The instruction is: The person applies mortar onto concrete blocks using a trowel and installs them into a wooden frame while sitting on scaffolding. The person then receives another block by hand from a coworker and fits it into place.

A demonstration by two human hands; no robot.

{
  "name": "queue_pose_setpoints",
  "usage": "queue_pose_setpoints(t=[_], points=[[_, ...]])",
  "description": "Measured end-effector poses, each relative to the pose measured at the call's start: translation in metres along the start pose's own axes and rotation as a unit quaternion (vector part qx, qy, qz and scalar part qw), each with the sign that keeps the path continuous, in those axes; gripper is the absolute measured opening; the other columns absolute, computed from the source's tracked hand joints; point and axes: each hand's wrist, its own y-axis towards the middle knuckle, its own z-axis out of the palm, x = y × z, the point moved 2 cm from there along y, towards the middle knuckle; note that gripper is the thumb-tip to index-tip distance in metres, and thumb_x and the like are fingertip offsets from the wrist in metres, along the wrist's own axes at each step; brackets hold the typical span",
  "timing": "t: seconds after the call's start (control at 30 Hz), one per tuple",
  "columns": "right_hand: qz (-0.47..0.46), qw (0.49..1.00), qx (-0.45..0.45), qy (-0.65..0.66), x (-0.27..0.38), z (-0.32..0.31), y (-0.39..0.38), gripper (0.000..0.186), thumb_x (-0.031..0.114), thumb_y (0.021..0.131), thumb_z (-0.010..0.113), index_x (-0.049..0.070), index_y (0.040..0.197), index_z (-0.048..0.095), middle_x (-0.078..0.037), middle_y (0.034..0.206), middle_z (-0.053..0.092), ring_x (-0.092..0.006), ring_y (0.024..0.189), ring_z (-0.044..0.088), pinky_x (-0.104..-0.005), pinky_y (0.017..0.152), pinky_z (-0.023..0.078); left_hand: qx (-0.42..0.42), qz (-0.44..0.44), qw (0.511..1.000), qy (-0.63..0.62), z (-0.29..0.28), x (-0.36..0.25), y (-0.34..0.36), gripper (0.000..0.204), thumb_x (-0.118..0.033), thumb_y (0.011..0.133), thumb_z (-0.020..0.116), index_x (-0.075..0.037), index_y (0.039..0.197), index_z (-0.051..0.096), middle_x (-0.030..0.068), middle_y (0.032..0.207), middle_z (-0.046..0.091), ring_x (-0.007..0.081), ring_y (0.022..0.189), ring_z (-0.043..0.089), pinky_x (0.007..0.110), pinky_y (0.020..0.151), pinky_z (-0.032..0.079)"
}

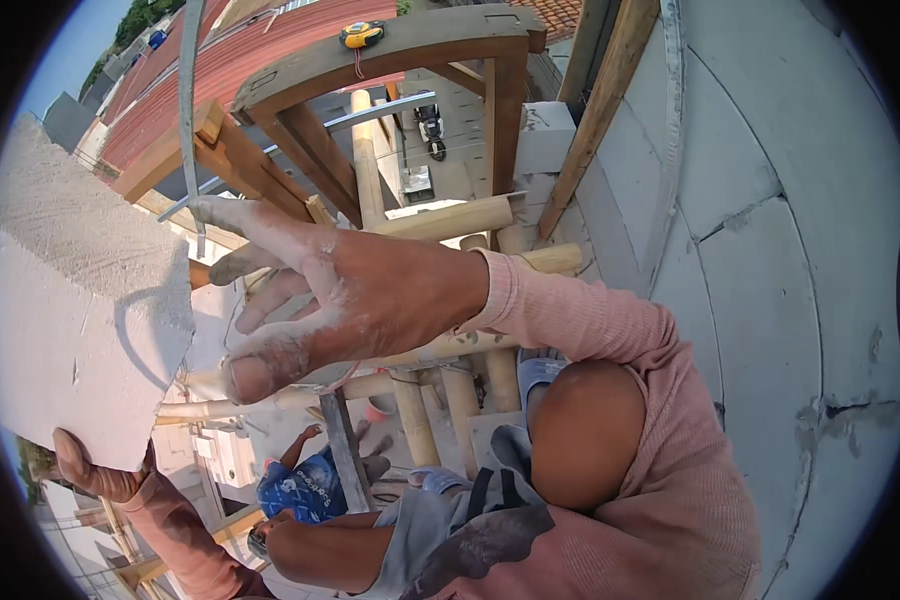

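Observation:
A pale lightweight concrete block (80,330) with a rough, grainy upper face fills the left side. My left hand (100,468) grips its lower edge; the thumb lies on the near face, while the other fingers are mostly hidden behind it. Across the middle, my right hand (340,285) reaches toward the block with its fingers spread, dusted with white powder. Nothing is in its grasp, and a small gap seems to separate its fingertips from the block.
Bamboo poles (415,420) form scaffolding high above the ground. A yellow tape measure (362,36) lies on a curved wooden frame (440,32). The block wall (760,290) rises at right, with a timber post (600,110) beside it. Below, a person in a blue shirt (305,490) is bent over.

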Motion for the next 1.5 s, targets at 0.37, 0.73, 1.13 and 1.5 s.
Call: queue_pose_setpoints(t=[0.37, 0.73, 1.13, 1.5], points=[[-0.104, 0.881, -0.371, 0.275, -0.054, -0.081, -0.119, 0.099, 0.029, 0.091, 0.081, 0.006, 0.158, 0.012, -0.018, 0.138, 0.053, -0.031, 0.122, 0.063, -0.0518, 0.1, 0.058, 0.395, -0.05, 0.893, 0.209, 0.348, 0.145, 0.032, 0.124, -0.06, 0.071, 0.08, 0.001, 0.159, 0.018, 0.031, 0.158, 0.034, 0.0435, 0.142, 0.046, 0.058, 0.111, 0.046], [-0.063, 0.83, -0.514, 0.206, -0.121, -0.183, -0.228, 0.104, -0.002, 0.087, 0.077, 0.016, 0.165, 0.01, -0.015, 0.136, 0.054, -0.0283, 0.117, 0.065, -0.0479, 0.099, 0.06, 0.596, -0.077, 0.759, 0.249, 0.482, 0.256, 0.033, 0.137, -0.091, 0.07, 0.062, 0.002, 0.161, 0.019, 0.0402, 0.155, 0.031, 0.0508, 0.145, 0.038, 0.055, 0.114, 0.041], [-0.081, 0.766, -0.566, 0.292, -0.22, -0.24, -0.243, 0.066, 0.017, 0.093, 0.078, 0.008, 0.148, 0.043, -0.009, 0.142, 0.054, -0.0272, 0.136, 0.053, -0.0508, 0.116, 0.045, 0.635, 0.071, 0.585, 0.499, 0.54, 0.368, 0.018, 0.146, -0.094, 0.06, 0.068, 0.006, 0.157, 0.026, 0.0344, 0.138, 0.044, 0.0467, 0.136, 0.044, 0.054, 0.115, 0.039], [-0.014, 0.748, -0.555, 0.363, -0.245, -0.297, -0.228, 0.068, 0.061, 0.095, 0.067, 0.015, 0.143, 0.051, -0.007, 0.135, 0.061, -0.0215, 0.125, 0.059, -0.0427, 0.106, 0.05, 0.585, 0.086, 0.54, 0.599, 0.562, 0.372, -0.015, 0.125, -0.09, 0.075, 0.057, 0.005, 0.154, 0.035, 0.0333, 0.125, 0.048, 0.0474, 0.124, 0.054, 0.056, 0.104, 0.047]])
